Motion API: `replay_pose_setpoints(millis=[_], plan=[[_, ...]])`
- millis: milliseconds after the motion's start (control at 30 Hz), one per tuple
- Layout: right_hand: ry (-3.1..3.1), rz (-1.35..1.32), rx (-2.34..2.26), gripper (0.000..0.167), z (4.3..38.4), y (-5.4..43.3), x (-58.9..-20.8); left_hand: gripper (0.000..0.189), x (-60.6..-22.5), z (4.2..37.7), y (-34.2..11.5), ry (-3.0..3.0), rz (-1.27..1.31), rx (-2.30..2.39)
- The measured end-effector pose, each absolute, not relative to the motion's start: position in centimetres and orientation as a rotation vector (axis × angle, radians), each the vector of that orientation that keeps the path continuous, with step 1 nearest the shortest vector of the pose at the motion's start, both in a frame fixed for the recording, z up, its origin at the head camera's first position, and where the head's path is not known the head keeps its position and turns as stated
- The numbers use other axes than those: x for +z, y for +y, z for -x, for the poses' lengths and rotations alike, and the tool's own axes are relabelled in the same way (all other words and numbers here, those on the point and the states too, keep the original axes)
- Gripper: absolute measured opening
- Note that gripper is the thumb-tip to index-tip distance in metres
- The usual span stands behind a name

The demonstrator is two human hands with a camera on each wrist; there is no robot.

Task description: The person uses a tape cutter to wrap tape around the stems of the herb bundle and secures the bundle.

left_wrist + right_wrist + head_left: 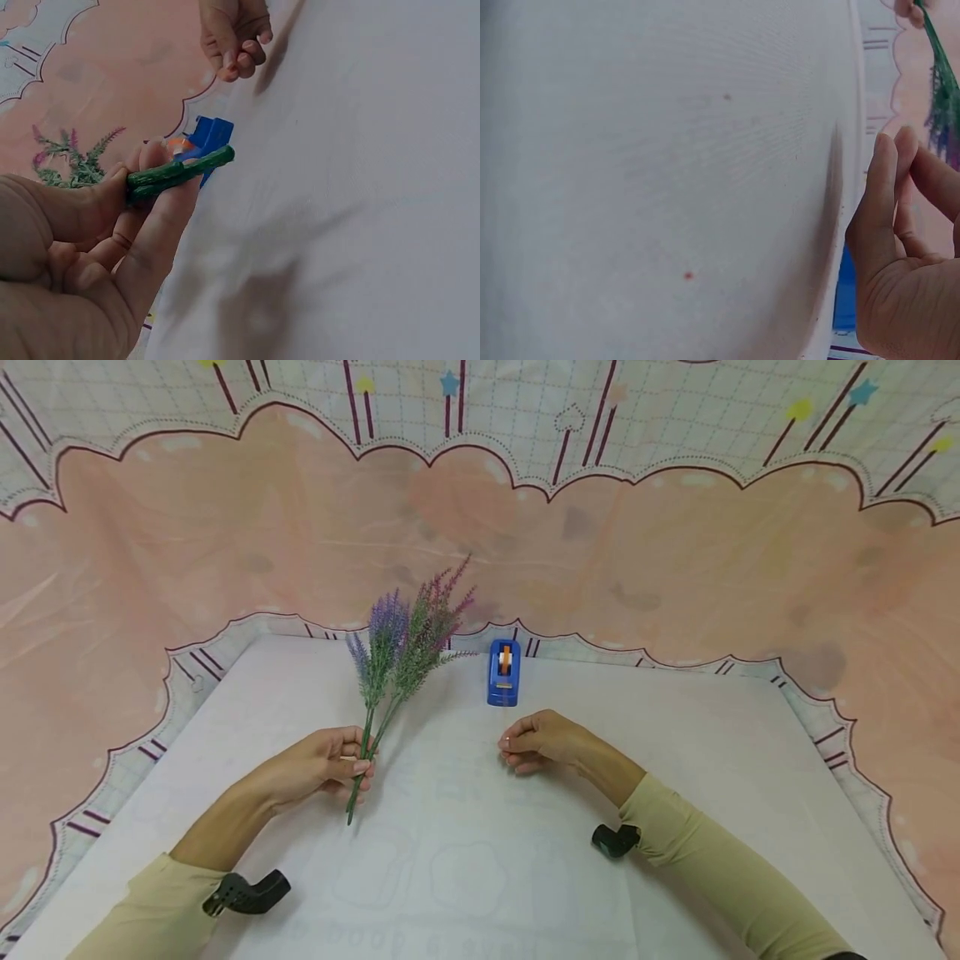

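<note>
My left hand [322, 768] pinches the green stems of two artificial lavender sprigs [397, 656], one with purple tips and one with magenta tips. They lean up and away over the far side of the table. Their cut stem ends [214, 161] stick out past the thumb in the left wrist view. My right hand [543, 742] hovers over the table to the right, thumb and fingertips brought together; I cannot tell whether something thin is between them. A blue tape dispenser [503, 685] with an orange-cored roll stands just beyond the right hand.
A white sheet [465, 877] covers the table, with faint printing showing through. Behind and around it hangs a peach-coloured patterned cloth [285, 543] with scalloped edges. A black wrist-camera mount [247, 893] juts from the left sleeve, another [615, 841] from the right.
</note>
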State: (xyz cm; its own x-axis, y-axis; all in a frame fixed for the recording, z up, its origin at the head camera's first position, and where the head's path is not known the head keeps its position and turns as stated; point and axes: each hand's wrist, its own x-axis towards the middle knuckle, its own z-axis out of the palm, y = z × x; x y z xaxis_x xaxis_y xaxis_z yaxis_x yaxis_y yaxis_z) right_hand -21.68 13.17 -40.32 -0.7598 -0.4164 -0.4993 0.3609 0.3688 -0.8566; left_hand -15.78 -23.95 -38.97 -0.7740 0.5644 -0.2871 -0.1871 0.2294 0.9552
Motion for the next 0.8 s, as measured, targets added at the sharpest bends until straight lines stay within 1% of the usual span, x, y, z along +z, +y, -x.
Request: replay_pose_setpoints(millis=[467, 633, 800], plan=[[1.958, 0.067, -1.465, 0.022, 21.8, 13.1, -40.4, 0.009, -37.7, 17.8, -18.3, 2.007, -0.499, 1.498], [1.954, 0.068, -1.470, 0.024, 21.7, 13.0, -40.3, 0.017, -37.9, 18.9, -16.2, 2.001, -0.528, 1.530], [1.954, 0.054, -1.476, 0.025, 21.6, 12.8, -40.2, 0.019, -38.5, 20.0, -14.3, 2.007, -0.577, 1.554]])
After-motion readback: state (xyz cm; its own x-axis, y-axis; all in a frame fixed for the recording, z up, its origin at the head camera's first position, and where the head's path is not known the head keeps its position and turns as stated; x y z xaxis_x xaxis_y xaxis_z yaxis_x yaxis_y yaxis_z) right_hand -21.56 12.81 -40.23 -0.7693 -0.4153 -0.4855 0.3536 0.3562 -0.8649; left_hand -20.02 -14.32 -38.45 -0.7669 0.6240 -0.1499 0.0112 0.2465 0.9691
